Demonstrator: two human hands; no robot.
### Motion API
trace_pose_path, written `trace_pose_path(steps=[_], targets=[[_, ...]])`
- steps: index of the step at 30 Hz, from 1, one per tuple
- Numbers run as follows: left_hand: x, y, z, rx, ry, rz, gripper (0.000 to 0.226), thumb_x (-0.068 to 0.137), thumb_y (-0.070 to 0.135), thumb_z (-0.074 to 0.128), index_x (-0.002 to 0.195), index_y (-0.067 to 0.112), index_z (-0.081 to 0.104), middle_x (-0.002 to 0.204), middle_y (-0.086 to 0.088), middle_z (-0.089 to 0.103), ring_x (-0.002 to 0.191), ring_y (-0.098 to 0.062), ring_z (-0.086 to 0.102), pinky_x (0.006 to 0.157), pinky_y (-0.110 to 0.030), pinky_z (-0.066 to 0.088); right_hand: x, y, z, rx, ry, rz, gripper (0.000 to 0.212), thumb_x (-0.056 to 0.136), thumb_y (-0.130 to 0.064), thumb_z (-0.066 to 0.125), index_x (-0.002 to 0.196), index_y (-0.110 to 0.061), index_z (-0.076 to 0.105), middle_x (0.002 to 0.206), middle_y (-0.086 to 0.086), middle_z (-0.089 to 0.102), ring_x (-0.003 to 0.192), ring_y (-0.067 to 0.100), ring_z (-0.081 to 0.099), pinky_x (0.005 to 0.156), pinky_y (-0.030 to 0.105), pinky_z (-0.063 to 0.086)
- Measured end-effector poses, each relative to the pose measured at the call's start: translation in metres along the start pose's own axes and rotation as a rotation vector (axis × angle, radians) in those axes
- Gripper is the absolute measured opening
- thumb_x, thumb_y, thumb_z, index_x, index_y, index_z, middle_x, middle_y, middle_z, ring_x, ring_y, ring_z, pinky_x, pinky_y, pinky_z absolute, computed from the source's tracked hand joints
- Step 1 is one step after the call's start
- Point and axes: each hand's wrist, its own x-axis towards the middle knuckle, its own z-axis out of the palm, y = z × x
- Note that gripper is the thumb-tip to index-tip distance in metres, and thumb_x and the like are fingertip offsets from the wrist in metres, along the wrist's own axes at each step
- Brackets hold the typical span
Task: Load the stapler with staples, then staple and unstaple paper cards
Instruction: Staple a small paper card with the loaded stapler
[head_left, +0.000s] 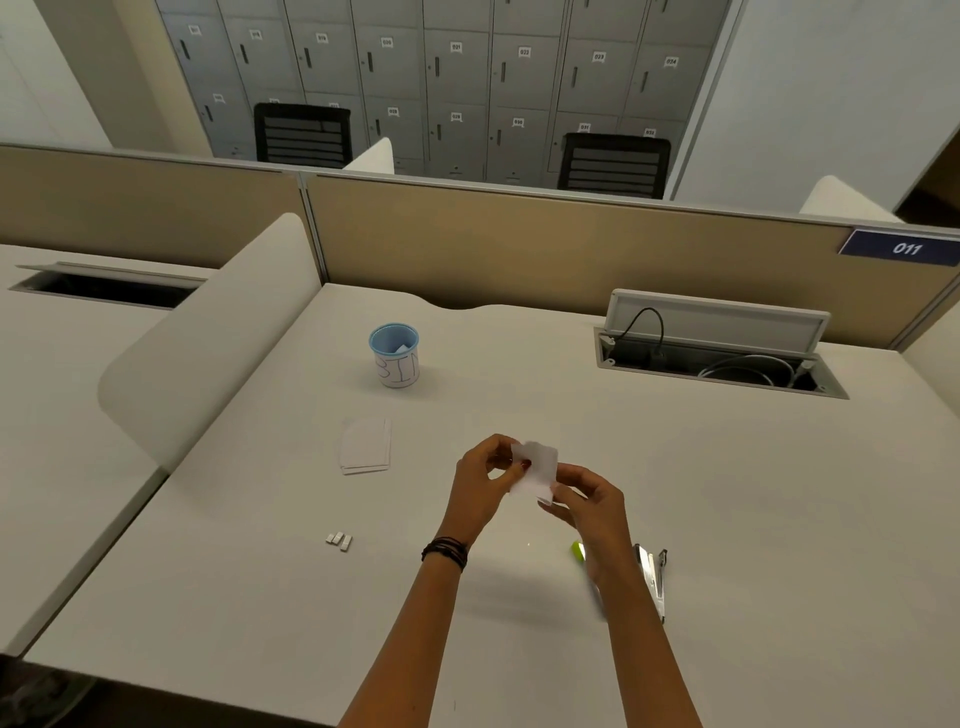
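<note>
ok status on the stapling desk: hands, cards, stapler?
Left hand and right hand both pinching paper cards above desk. Stapler lying idle by right forearm. Spare card stack and staple strips untouched. Nothing blocking.

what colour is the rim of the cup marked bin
Light blue; the cup has a blue rim and inside, with a white outer wall. Seen in the head view.

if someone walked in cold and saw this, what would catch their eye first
Probably the two hands, left and right, raised over the middle of the desk and pinching blurred white paper cards between them. Next, the blue cup with handwriting, standing farther back, with a card stack lying in front of it. The stapler lies by the right forearm, and a few staple strips lie to the left.
</note>
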Motion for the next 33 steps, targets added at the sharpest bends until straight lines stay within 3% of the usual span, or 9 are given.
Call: trace_pose_path(steps=[6, 11, 18, 22, 25, 33], targets=[[0.004, -0.002, -0.002, 0.022, -0.001, -0.008, 0.012, 0.084, 0.009, 0.066, 0.078, 0.018, 0.061, 0.078, 0.006, 0.063, 0.07, 0.002, 0.057, 0.065, -0.017, 0.051, 0.002, -0.001, 0.0, 0.052, -0.041, -0.046, 0.025, 0.087, 0.005, 0.055, 0.096, -0.013, 0.069, 0.103, 0.01, 0.068, 0.089, 0.027, 0.067, 0.065, 0.025, 0.058], [0.009, -0.002, 0.0, 0.069, 0.058, 0.0, 0.027, 0.082, 0.008, 0.067, 0.065, 0.027, 0.058, 0.07, 0.009, 0.061, 0.068, 0.003, 0.057, 0.067, -0.013, 0.05, 0.005, -0.003, -0.002, -0.019, -0.184, -0.095, 0.042, 0.091, 0.01, 0.041, 0.109, -0.018, 0.066, 0.116, 0.005, 0.066, 0.095, 0.019, 0.067, 0.078, 0.028, 0.057], [0.016, -0.006, -0.001, 0.102, 0.093, 0.005, 0.015, 0.08, 0.004, 0.068, 0.073, 0.017, 0.065, 0.072, 0.012, 0.064, 0.069, 0.004, 0.06, 0.069, -0.01, 0.05, 0.012, 0.0, 0.0, -0.146, -0.185, -0.173, 0.042, 0.087, 0.004, 0.055, 0.112, -0.03, 0.062, 0.109, 0.006, 0.069, 0.097, 0.02, 0.068, 0.08, 0.019, 0.054], [0.02, -0.007, -0.001, 0.166, 0.091, 0.038, 0.008, 0.079, 0.002, 0.069, 0.079, 0.009, 0.072, 0.074, 0.014, 0.063, 0.071, 0.004, 0.061, 0.068, -0.007, 0.047, 0.02, 0.008, -0.001, -0.273, -0.141, -0.245, 0.034, 0.089, 0.002, 0.055, 0.118, -0.014, 0.062, 0.109, 0.005, 0.07, 0.095, 0.015, 0.069, 0.084, 0.026, 0.056], [0.02, -0.006, 0.0, 0.203, 0.071, 0.084, 0.008, 0.078, 0.001, 0.069, 0.078, 0.006, 0.073, 0.072, 0.013, 0.06, 0.073, 0.004, 0.059, 0.064, -0.007, 0.046, 0.025, 0.012, 0.001, -0.402, -0.082, -0.323, 0.028, 0.089, 0.002, 0.055, 0.113, -0.007, 0.065, 0.099, 0.007, 0.071, 0.086, 0.004, 0.069, 0.077, 0.018, 0.056], [0.028, -0.002, 0.0, 0.317, -0.103, 0.086, 0.014, 0.088, 0.009, 0.062, 0.09, 0.008, 0.075, 0.076, 0.014, 0.05, 0.072, -0.001, 0.053, 0.065, -0.008, 0.043, 0.027, 0.022, 0.016, -0.549, 0.037, -0.468, 0.018, 0.089, -0.004, 0.057, 0.099, -0.006, 0.071, 0.082, 0.003, 0.068, 0.077, -0.007, 0.064, 0.067, 0.01, 0.054]])
